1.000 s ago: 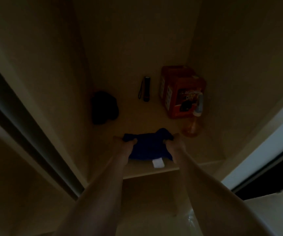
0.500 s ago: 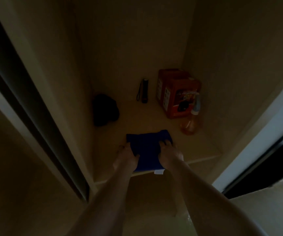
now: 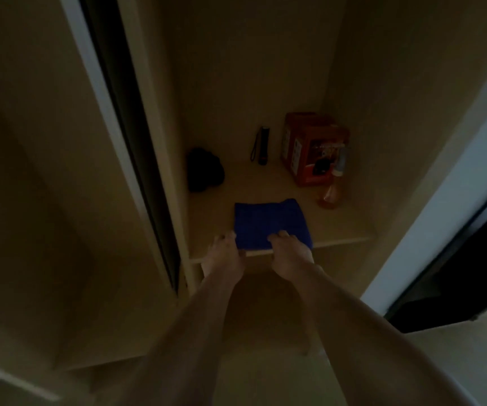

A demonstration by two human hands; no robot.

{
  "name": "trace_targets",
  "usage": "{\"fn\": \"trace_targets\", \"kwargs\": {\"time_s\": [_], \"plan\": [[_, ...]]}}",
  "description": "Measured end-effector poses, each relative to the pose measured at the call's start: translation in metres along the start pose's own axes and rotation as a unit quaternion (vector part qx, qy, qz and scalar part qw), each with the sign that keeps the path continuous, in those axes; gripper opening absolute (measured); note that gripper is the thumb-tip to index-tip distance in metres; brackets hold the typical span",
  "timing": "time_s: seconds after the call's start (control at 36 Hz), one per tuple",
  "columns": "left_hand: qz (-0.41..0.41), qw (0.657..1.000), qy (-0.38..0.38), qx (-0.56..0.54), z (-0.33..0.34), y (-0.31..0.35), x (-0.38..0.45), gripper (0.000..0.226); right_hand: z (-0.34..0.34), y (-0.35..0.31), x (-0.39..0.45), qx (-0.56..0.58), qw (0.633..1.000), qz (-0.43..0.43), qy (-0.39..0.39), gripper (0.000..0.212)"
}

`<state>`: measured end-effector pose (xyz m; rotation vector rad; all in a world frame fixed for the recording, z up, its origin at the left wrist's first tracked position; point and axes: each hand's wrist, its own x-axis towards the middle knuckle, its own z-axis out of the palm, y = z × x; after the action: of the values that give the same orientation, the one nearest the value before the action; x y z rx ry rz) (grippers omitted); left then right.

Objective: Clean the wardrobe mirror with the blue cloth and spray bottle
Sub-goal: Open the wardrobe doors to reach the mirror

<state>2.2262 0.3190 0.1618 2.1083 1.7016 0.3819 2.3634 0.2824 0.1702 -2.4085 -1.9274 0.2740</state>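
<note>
Hands: two, both bare, reaching in from six o'clock to the front edge of the shelf.
Left hand (image 3: 224, 256): at the near left corner of the cloth, fingertips on or just beside its edge; the dim light does not show whether the fingers pinch it.
Right hand (image 3: 290, 253): at the near edge of the cloth, right of its middle; fingers bent down onto the fabric, but whether they grip or only press I cannot tell.
Cloth: one flat, folded, rectangular blue cloth (image 3: 270, 225), lying at the front of the shelf with its near edge at the lip, between the two hands.
Spray bottle: one clear plastic spray bottle with orange liquid and a pale nozzle (image 3: 334, 189), upright at two o'clock from the cloth, apart from it, just in front of the red box.
Shelf: one pale wooden wardrobe shelf (image 3: 339, 230) carrying everything named here.
Box: one red printed cardboard box (image 3: 306, 148), at one o'clock from the cloth, in the back right corner.
Torch: one slim black torch with a wrist loop (image 3: 263, 145), at twelve o'clock, against the back wall, just left of the box.
Dark item: one black rounded object (image 3: 205, 169), at ten o'clock, against the left wall; too dark to identify.
Sliding door: one, its dark edge with a pale frame (image 3: 113, 112) running along the left, at nine o'clock.
</note>
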Motion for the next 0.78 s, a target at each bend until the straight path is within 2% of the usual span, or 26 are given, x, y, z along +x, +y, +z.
{"fn": "trace_targets", "kwargs": {"time_s": [0.11,0.28,0.44,0.61,0.78], "plan": [[0.005,0.999,0.023,0.027,-0.011,-0.012,-0.046,0.033,-0.004,-0.022,-0.035,0.006,0.999,-0.03,0.026,0.041],[0.0,0.999,0.036,0.029,-0.042,-0.033,-0.09,0.021,-0.014,-0.065,-0.069,0.01,0.997,-0.073,0.032,0.043],[-0.018,0.997,0.076,0.027,-0.087,-0.061,-0.103,0.027,-0.039,-0.115,-0.084,0.032,0.993,-0.098,0.049,0.031],[-0.007,0.995,0.078,0.057,-0.127,-0.095,-0.098,0.027,-0.058,-0.168,-0.079,0.038,0.994,-0.095,0.032,0.023],[0.02,0.995,0.069,0.065,-0.152,-0.13,-0.082,0.032,-0.062,-0.216,-0.057,0.05,0.997,-0.053,-0.009,0.03]]}}
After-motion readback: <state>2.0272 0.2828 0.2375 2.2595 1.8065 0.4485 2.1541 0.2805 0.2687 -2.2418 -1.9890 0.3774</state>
